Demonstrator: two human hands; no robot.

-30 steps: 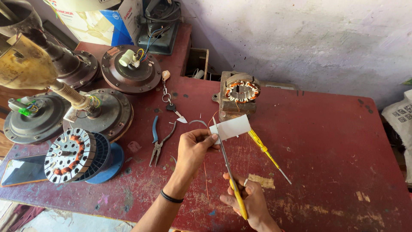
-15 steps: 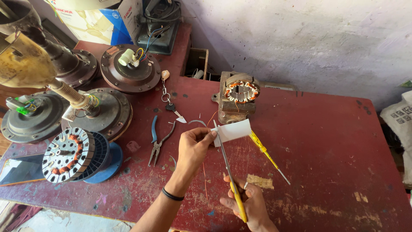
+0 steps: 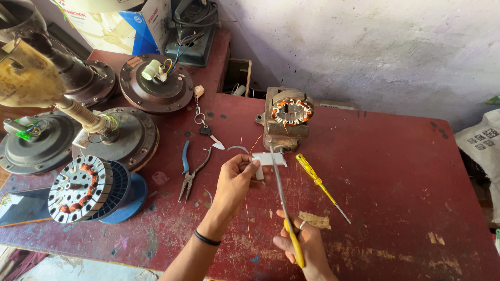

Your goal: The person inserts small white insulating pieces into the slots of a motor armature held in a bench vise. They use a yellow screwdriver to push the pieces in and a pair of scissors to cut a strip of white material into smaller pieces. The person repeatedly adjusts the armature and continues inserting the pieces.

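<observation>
Pinching white paper (image 3: 270, 159) and gripping scissors (image 3: 284, 208), both hands work over a scuffed red table (image 3: 396, 171) beside a whitewashed wall (image 3: 364, 47).

The left hand (image 3: 237, 179) held a slip of paper (image 3: 269, 160) above the table (image 3: 396, 171), and the scissors (image 3: 284, 208) rose from the right hand (image 3: 307, 250) just below it. A screwdriver (image 3: 320, 186) lay to their right, pliers (image 3: 190, 170) to their left, and a wound stator block (image 3: 288, 118) behind. Further left stood a stator on a spool (image 3: 86, 188), with fan motor housings (image 3: 133, 132) behind it.
</observation>
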